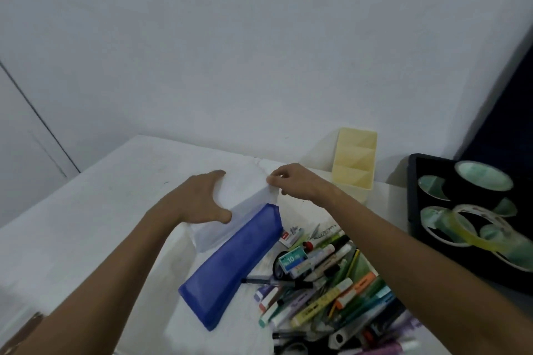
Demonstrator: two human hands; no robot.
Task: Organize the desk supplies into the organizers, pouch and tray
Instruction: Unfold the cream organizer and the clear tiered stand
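A clear plastic organizer box (239, 210) lies on the white desk (86, 210) near the middle. My left hand (199, 199) grips its left end, fingers on the far side and thumb on the near wall. My right hand (294, 181) pinches its far right corner. A blue pouch (230, 265) lies flat just in front of the box, touching it. To the right lies a heap of pens and markers (326, 294) with a staples box (292, 259). A yellow three-compartment organizer (354, 164) stands at the back.
A black tray (415, 210) holding several tape rolls (473, 228) sits at the right edge. The wall rises close behind the desk. The desk's left corner falls away at the left. A brown object (26, 328) shows at the bottom left.
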